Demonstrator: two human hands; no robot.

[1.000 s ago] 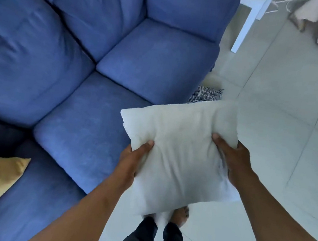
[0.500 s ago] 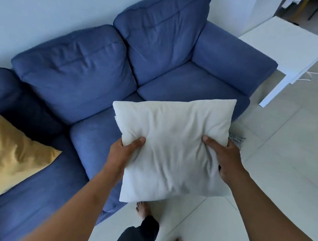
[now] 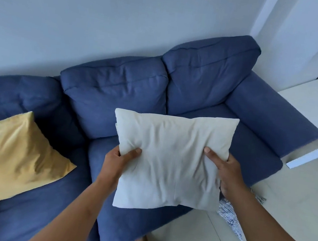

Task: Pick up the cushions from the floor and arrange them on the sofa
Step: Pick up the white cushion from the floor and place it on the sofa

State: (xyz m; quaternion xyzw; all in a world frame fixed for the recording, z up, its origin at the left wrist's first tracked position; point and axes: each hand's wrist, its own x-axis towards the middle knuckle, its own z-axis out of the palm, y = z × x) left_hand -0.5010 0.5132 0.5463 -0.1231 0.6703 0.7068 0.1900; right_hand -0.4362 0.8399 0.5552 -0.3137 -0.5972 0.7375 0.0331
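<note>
white cushion (image 3: 171, 162): held in the air over the blue sofa (image 3: 115, 91)
left hand (image 3: 116, 161): fingers grasping its left edge
right hand (image 3: 226, 170): fingers grasping its right edge
yellow cushion (image 3: 11, 158): lying on the sofa's left seat

Cream cushion (image 3: 171, 162); yellow cushion (image 3: 11, 156); blue sofa (image 3: 113, 94); floor cloth (image 3: 230, 215) seemingly black-white striped.

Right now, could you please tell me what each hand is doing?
Left hand: closed on the white cushion.
Right hand: closed on the same cushion.
</note>
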